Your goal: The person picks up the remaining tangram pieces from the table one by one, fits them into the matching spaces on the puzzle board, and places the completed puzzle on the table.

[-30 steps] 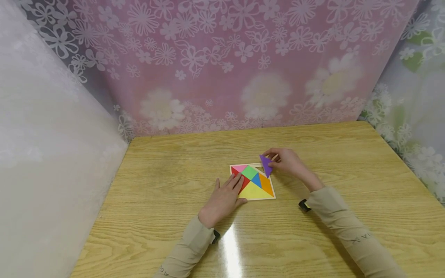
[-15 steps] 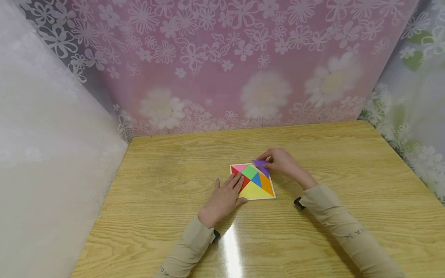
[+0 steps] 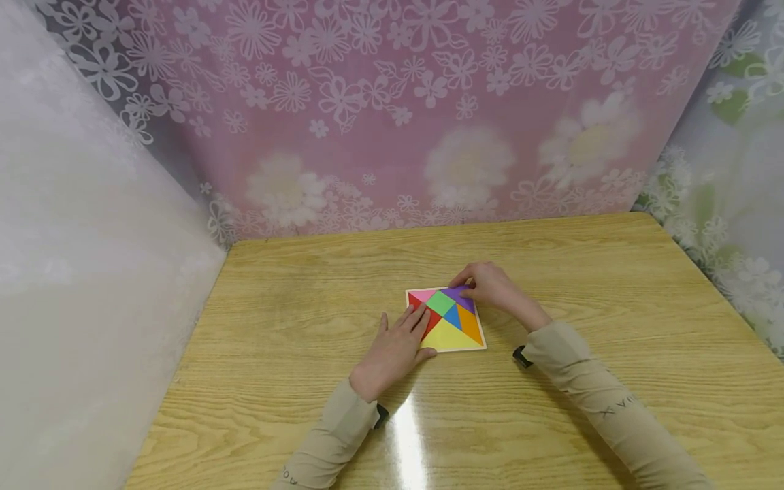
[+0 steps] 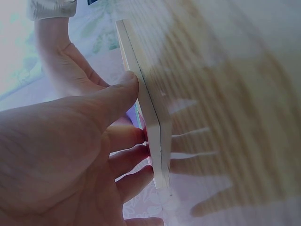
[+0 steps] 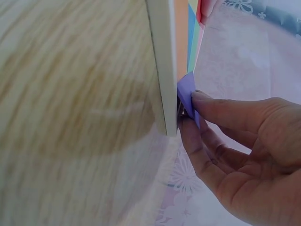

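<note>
A square wooden tangram tray [image 5: 164, 70] lies on the table. My left hand [image 3: 390, 354] rests on it, fingertips on the red piece [image 3: 434, 322] and thumb along the near rim beside the yellow triangle [image 3: 450, 337]. At the far right corner my right hand [image 3: 495, 287] pinches a purple triangle [image 5: 187, 92] between thumb and fingers. The right wrist view shows this triangle tilted, with one edge raised above the tray. Pink [image 3: 422, 295], green [image 3: 440, 303], blue [image 3: 452, 317] and orange [image 3: 469, 325] pieces lie flat in the tray.
The wood-grain table [image 3: 294, 306] reaches back to a pink flowered curtain [image 3: 380, 136]. A pale curtain [image 3: 92, 272] hangs at the left and another flowered one [image 3: 735, 170] at the right. Dark bands [image 3: 523, 356] show at both wrists.
My right hand has moved left and turned the purple triangle, bringing it from above the tray's right edge down over the corner gap. My left hand has stayed in place.
</note>
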The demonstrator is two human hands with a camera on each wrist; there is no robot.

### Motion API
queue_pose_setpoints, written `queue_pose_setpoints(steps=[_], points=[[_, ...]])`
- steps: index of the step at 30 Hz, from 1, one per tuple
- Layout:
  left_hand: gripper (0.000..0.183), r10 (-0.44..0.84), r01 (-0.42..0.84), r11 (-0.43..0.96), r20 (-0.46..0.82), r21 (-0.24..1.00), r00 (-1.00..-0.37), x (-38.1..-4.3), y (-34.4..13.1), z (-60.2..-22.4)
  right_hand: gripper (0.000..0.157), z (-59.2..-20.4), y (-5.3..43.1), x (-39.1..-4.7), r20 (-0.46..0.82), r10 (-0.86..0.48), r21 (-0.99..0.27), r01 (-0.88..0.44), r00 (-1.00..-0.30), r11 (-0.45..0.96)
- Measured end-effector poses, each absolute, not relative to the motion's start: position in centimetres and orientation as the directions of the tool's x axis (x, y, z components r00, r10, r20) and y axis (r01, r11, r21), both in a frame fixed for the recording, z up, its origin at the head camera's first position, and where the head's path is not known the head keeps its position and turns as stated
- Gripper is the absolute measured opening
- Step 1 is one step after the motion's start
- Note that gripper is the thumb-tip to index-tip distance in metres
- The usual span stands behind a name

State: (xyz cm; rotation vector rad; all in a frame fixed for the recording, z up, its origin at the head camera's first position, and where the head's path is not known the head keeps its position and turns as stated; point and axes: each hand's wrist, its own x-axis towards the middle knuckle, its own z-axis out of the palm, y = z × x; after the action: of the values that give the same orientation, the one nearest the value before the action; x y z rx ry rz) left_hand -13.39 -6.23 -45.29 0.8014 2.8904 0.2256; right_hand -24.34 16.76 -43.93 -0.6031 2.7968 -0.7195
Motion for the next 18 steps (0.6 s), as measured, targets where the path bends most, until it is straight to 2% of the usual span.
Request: queue_pose_setpoints(steps=[18], points=[[0.072, 0.492, 0.475, 0.866, -0.092, 0.158, -0.866, -14.6, -5.4, -45.4, 0.022, -44.5, 17.3, -26.4, -0.07, -0.431, -0.483, -0.348, -0.9, 0.804]])
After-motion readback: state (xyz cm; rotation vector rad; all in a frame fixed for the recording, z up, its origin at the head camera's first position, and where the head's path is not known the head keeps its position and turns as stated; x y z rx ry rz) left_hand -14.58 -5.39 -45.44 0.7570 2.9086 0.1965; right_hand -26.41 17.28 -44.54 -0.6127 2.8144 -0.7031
